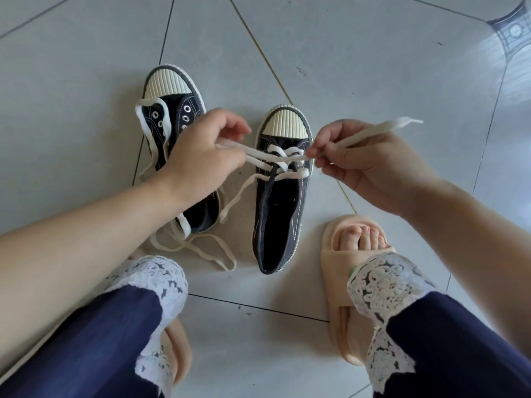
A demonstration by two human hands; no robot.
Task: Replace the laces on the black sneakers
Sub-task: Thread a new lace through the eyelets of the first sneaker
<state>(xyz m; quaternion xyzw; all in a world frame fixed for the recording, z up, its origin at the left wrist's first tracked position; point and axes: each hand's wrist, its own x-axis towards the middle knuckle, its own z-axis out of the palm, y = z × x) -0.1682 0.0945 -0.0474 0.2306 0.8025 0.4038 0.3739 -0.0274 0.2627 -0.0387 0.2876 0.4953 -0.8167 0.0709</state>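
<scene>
The black sneaker being worked on sits on the tiled floor in front of the person, its ribbed cream toe pointing away from them, and a white lace crosses back and forth through its upper eyelets. The left hand pinches strands of that lace to the shoe's left, grip closed on them between thumb and fingers, and pulls them sideways. The right hand pinches the other part of the lace just right of the shoe, grip tight, with the free end sticking out past the knuckles. A loose strand trails from the eyelets down onto the floor. Just to the left lies the second black sneaker, partly hidden under the left wrist, its metal eyelets bare and another white lace draped loosely round its top. Nearer the person are beige sandals on both feet and navy trousers with white lace trim.
</scene>
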